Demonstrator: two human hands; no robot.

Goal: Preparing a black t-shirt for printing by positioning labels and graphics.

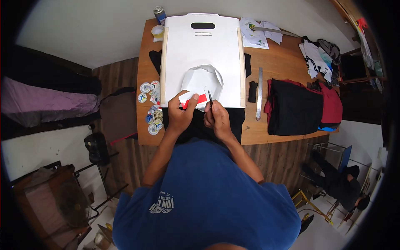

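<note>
My left hand (181, 114) grips a small red and white piece (201, 99), perhaps paper or vinyl, between thumb and fingers. In my right hand (217, 120) is a slim dark pointed tool (210, 98), its tip up beside the right end of that piece; its exact kind cannot be told. Both hands are over the near edge of a white board (178, 47) with a dark oval slot. Behind the fingers, crumpled white paper (204, 76) forms a shallow bowl on the board. Black cloth (200, 125) lies beneath the board and hangs towards me.
Round printed patches (153, 128) lie left on the wooden table (281, 59). A spray can (159, 15) and tape roll (157, 30) stand back left. To the right are a steel ruler (259, 93), a black bundle (253, 91) and folded garments (295, 107). Another person (340, 184) is far right.
</note>
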